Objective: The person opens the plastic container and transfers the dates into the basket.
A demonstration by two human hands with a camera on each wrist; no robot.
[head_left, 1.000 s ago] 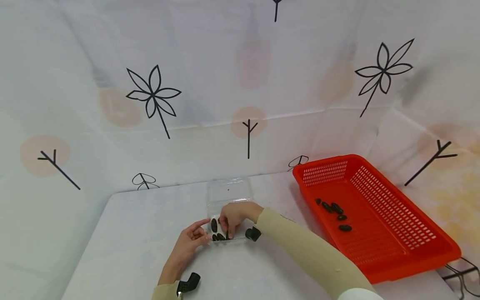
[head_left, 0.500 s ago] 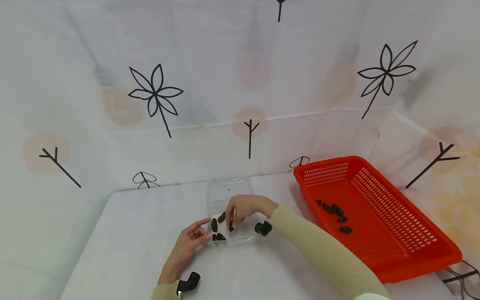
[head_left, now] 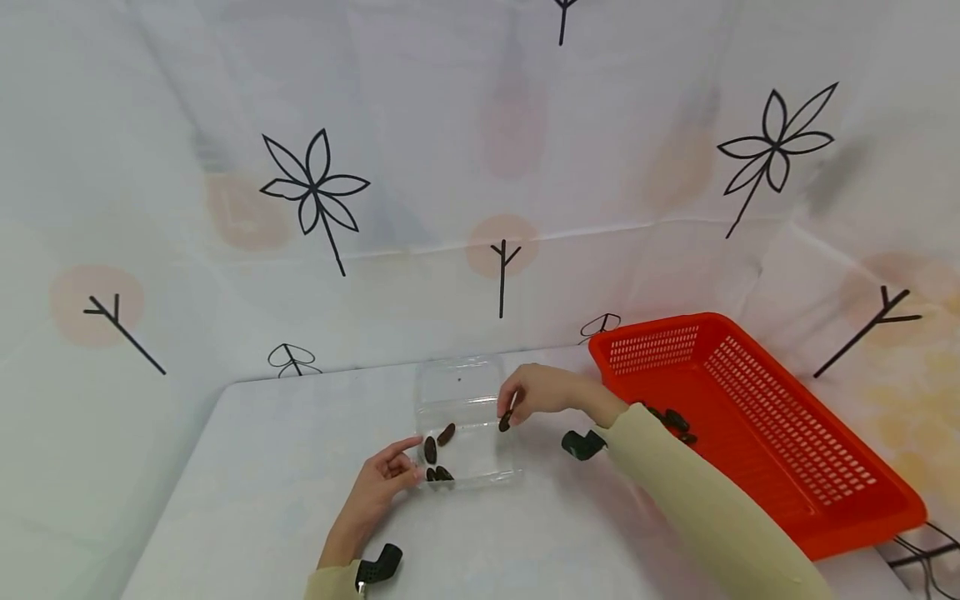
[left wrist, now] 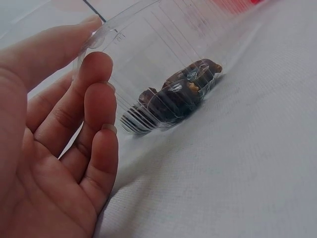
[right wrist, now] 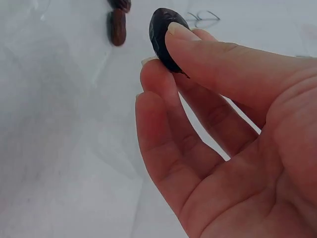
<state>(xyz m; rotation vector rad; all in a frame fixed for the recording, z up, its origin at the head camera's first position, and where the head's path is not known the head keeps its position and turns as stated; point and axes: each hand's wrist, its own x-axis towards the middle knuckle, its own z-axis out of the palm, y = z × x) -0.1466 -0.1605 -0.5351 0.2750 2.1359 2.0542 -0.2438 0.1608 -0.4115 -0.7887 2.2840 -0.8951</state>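
My left hand (head_left: 378, 482) holds the left side of a clear plastic clamshell box (head_left: 480, 454), which lies with its lid (head_left: 453, 385) hinged back. Several brown dates sit in the left part of the box, one (head_left: 431, 450) near my left fingers and another (head_left: 447, 434) farther back. In the left wrist view, dark wrinkled dates (left wrist: 173, 101) show through the ribbed wall. My right hand (head_left: 542, 390) pinches one dark date (right wrist: 159, 34) between thumb and fingers, above the box's right edge.
A red plastic basket (head_left: 757, 433) with slotted walls stands on the right side of the white-covered table (head_left: 247, 492). Several dates (head_left: 675, 419) lie in it, partly behind my right sleeve (head_left: 697, 500). A patterned cloth (head_left: 420, 292) hangs behind the table.
My right hand has lifted a date from the front of the box and carried it right and away from me, to the box's right edge. The left hand has stayed put.
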